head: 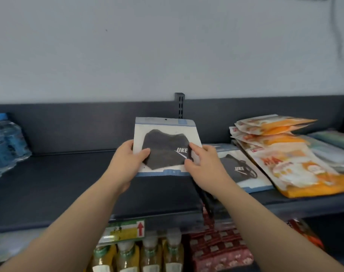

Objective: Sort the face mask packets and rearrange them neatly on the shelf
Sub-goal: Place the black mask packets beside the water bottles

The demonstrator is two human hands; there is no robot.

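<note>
I hold a white packet with a black face mask [165, 142] upright above the dark shelf [69, 183]. My left hand [126, 160] grips its lower left edge, thumb on the front. At the lower right corner my right hand [204, 163] pinches the packet. A second black-mask packet [240, 171] lies flat on the shelf to the right. Beyond it lies a fanned pile of orange and white mask packets [281, 154], and pale green packets [332, 148] lie at the far right.
Wrapped water bottles [4, 142] stand at the shelf's left end. A slotted upright [179, 105] rises from the back panel. Below the shelf edge are yellow drink bottles [139, 254], red patterned packs [220, 246] and a price label [124, 231].
</note>
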